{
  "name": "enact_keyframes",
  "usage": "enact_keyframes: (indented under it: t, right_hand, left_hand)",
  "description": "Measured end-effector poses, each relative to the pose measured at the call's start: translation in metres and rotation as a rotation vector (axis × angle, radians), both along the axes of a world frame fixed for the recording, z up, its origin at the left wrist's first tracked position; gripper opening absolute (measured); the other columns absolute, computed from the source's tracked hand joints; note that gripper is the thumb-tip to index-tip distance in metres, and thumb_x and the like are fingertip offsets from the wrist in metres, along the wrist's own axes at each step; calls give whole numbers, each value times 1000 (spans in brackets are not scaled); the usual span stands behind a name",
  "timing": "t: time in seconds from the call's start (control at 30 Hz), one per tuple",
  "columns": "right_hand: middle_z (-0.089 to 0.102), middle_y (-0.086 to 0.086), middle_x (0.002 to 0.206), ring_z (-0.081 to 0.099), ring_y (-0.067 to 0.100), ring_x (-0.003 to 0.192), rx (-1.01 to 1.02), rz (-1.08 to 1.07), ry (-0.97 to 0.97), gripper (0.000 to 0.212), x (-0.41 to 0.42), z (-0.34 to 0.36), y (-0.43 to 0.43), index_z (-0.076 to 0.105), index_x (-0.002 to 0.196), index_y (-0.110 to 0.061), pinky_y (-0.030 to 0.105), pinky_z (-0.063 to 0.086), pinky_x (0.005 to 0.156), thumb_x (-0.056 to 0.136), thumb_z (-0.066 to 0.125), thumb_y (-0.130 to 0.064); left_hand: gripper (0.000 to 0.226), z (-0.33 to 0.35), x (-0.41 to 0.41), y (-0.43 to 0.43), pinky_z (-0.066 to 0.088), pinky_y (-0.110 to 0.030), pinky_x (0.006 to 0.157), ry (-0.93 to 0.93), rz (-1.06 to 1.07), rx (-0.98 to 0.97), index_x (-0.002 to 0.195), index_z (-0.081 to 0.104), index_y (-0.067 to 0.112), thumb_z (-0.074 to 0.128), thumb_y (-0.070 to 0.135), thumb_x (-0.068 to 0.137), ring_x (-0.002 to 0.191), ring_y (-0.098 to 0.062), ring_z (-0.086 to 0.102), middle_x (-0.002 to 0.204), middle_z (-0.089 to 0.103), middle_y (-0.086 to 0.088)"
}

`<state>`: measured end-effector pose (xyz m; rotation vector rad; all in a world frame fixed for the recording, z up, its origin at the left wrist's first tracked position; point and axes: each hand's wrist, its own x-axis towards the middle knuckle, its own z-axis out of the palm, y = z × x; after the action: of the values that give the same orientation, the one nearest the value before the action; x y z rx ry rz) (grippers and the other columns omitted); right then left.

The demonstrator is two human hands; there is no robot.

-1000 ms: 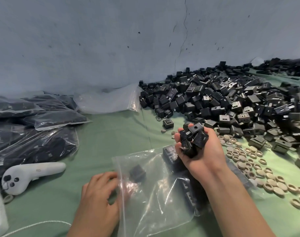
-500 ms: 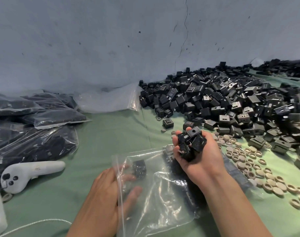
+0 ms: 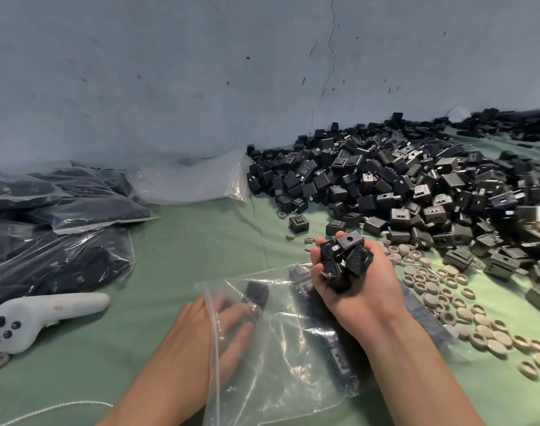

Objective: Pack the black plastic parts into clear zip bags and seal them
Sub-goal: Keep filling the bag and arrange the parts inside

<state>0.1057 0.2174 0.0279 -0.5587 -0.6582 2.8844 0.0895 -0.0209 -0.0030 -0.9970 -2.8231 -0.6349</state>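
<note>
- My right hand (image 3: 361, 290) clutches black plastic parts (image 3: 344, 256) above the clear zip bag (image 3: 293, 364).
- My left hand (image 3: 201, 333), fingers straight, lies inside the bag's mouth.
- Green cloth (image 3: 201, 241) covers the surface; cracked blue-grey wall (image 3: 170, 72) behind.

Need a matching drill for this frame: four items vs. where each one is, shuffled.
Items
1. white controller
2. beige rings
3. handful of black parts
4. empty clear bags

Places
A. gripped in the right hand
B. against the wall, left of the loose pile
C. scattered on the green cloth, right of the open zip bag
D. far left, in front of the filled bags

Pairs: 1-D, 2-C, 3-A, 4-B
</note>
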Motion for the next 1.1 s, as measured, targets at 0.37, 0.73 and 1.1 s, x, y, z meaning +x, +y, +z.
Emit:
enact_keyframes:
  t: [0.37,0.73,1.1]
  right_hand:
    - [69,13,99,64,24,73,-7,16,8,23,0,0,3,64,90,-16,27,52,54,97,46,-28]
    - [68,11,99,64,24,75,-3,28,-4,23,-6,3,9,67,88,-17,27,52,54,96,48,-27]
    - [71,13,100,66,26,74,-2,0,-5,24,-3,-2,5,67,88,-16,27,53,55,96,47,-28]
  left_hand:
    - [36,-1,11,32,38,-2,88,29,2,147,123,54,55,34,61,94,104,15,52,119,54,36]
    - [27,-14,12,54,48,-27,86,257,30,342,108,75,26,52,30,96,97,-9,59,107,65,11]
    - [51,-52,-16,36,28,-13,100,204,20,118,143,38,54,40,30,97,113,0,47,143,40,36]
